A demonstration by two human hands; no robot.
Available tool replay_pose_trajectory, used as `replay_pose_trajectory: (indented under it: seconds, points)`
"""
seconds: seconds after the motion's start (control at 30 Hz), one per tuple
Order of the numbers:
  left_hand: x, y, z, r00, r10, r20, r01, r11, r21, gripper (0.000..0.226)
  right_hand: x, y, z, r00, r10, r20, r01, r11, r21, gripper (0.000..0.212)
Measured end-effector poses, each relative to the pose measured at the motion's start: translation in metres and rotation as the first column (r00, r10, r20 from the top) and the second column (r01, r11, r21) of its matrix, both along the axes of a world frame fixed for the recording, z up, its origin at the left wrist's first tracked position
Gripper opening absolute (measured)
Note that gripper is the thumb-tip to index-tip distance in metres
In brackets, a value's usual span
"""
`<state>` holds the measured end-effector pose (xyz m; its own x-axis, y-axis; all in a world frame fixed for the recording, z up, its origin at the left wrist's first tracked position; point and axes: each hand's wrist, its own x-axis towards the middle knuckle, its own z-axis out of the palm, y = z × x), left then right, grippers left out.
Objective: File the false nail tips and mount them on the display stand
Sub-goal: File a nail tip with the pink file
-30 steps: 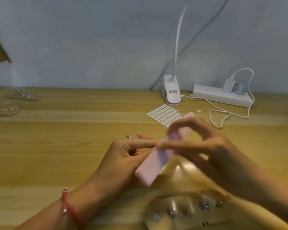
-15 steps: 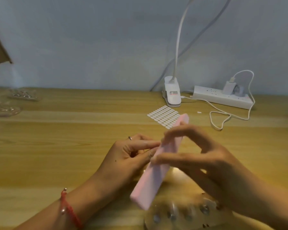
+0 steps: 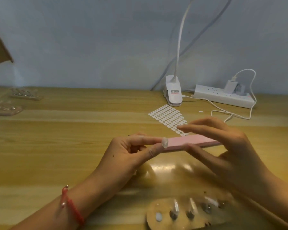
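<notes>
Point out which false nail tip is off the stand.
The clear tip pinched in the left hand, touching the end of the pink file; the other tips sit on the clear stand below.

On the light wooden worktop (image 3: 56,146), the left hand (image 3: 128,151) and right hand (image 3: 223,146) meet at centre. The right hand holds a pink rectangular foam nail file (image 3: 194,140), and the left pinches a clear plastic false nail tip (image 3: 165,142) at its left end. Behind them lies a white sheet of oval adhesive tabs (image 3: 168,117). Farther back is a white clip-on lamp base (image 3: 173,93), with a white plastic power strip (image 3: 223,97) to its right. A clear plastic display stand (image 3: 181,213) sits at the front.
</notes>
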<state>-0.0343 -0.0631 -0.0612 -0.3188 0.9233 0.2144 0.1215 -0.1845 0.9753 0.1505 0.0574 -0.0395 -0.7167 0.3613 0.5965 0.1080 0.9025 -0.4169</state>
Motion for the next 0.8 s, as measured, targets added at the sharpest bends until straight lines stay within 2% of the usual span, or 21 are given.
replay_pose_trajectory:
  seconds: [0.1,0.33,0.4,0.47,0.63,0.8]
  points:
    - [0.002,-0.001,-0.001,1.000,0.000,-0.015,0.000,1.000,0.005,0.025,-0.005,-0.021,0.005,0.996,0.072,-0.048,-0.072,0.997,-0.014,0.036]
    - [0.006,-0.004,0.002,0.999,-0.007,-0.050,0.009,0.999,0.040,0.025,-0.008,-0.024,-0.001,0.997,0.026,-0.073,-0.024,0.999,0.022,0.019]
    - [0.006,-0.004,0.003,0.998,-0.013,-0.056,0.015,0.999,0.034,0.024,-0.008,-0.022,-0.003,0.995,0.046,-0.090,-0.050,0.998,-0.049,0.016]
    - [0.006,-0.003,0.002,0.998,-0.024,-0.064,0.026,0.999,0.024,0.021,-0.008,-0.022,-0.003,0.991,0.061,-0.117,-0.083,0.978,-0.193,0.015]
    - [0.005,-0.003,0.002,0.997,-0.052,-0.064,0.054,0.998,0.018,0.023,-0.008,-0.020,0.004,0.980,0.039,-0.197,-0.142,0.827,-0.544,0.015]
    - [0.004,-0.004,0.001,0.996,-0.058,-0.071,0.058,0.998,-0.009,0.025,-0.007,-0.024,0.006,0.977,0.039,-0.210,-0.166,0.754,-0.636,0.021]
